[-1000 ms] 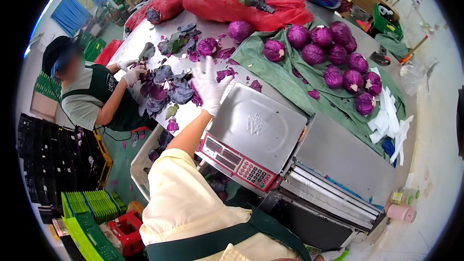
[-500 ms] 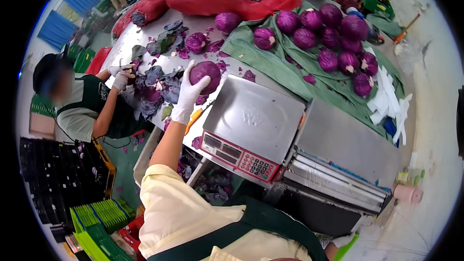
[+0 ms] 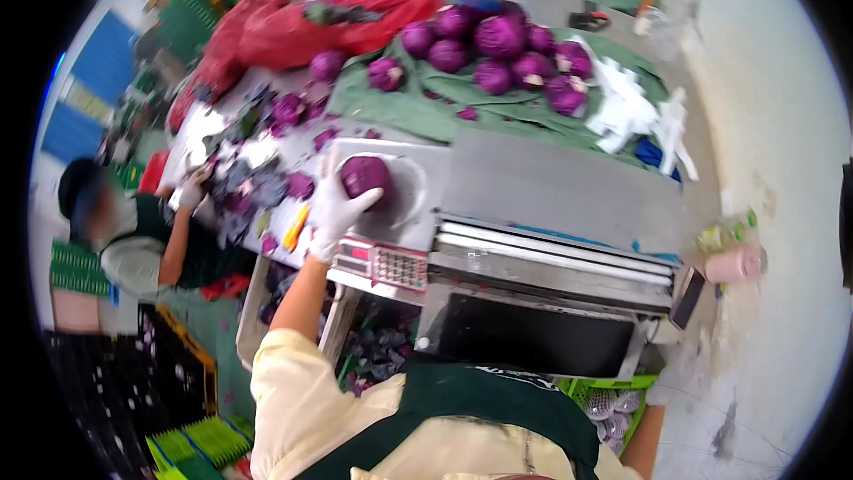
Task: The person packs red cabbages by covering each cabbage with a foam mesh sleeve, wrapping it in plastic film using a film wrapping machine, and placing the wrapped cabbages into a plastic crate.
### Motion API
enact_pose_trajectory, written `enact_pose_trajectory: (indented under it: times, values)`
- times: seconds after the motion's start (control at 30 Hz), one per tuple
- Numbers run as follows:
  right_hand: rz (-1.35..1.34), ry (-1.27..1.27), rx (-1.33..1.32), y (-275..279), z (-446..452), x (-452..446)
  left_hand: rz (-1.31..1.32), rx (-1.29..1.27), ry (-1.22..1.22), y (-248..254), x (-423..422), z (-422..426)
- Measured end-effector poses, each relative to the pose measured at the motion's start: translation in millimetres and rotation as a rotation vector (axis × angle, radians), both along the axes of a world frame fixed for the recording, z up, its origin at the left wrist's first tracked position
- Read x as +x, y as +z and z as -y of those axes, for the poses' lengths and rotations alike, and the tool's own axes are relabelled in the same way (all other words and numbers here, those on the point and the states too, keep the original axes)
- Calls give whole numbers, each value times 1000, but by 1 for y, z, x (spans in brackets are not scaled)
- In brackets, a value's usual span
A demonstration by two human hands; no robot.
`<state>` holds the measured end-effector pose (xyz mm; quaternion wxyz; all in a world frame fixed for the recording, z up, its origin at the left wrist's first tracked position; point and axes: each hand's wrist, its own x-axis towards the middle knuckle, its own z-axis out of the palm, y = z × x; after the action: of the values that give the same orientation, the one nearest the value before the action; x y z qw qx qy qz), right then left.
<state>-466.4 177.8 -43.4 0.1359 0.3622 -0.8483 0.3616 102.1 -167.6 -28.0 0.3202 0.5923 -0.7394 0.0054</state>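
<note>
A red cabbage (image 3: 365, 180) is on the steel pan of the weighing scale (image 3: 418, 180). My gloved left hand (image 3: 335, 211) is closed around its near left side, thumb across the front. Red digits glow on the scale's keypad panel (image 3: 378, 263). Low on the right, my gloved right hand (image 3: 658, 394) hangs beside a bright green crate (image 3: 641, 427) with net-wrapped round items in it; the fingers are too blurred to make out. An orange-handled knife (image 3: 297, 228) lies left of the scale.
A pile of red cabbages (image 3: 499, 37) sits on green cloth (image 3: 391, 108) behind the scale. A wrapping machine (image 3: 551, 249) stands to the right. Red net sacks (image 3: 293, 31) lie at the back. A co-worker (image 3: 142, 231) handles leaves (image 3: 240, 191) on the left.
My left hand has brought the red cabbage from beside the scale to the right, onto its pan. The view has turned, and my right hand now shows more clearly at the green crate.
</note>
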Motion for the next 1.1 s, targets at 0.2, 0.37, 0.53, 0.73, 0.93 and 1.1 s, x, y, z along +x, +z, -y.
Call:
enact_pose_trajectory:
  times: [0.2,0.37,0.53,0.73,0.93,1.1]
  values:
    - [287,505,-110,65,136,-44,-116,166,-110,-10,-6,-5]
    - [29,796,276,45,301,-94,-179,129,-69,-15,-23,-11]
    - [-635,1026,826,5,438,-76,-98,105,-17,-22,-23,-13]
    - [-804,1003,864,-63,506,-60,-553,152,-95,-19,-38,-29]
    - [254,1167,129,64,442,-31,-438,-140,276,2,-45,-75]
    - [623,1274,38,96,329,61,-989,-33,-170,62,-170,-124]
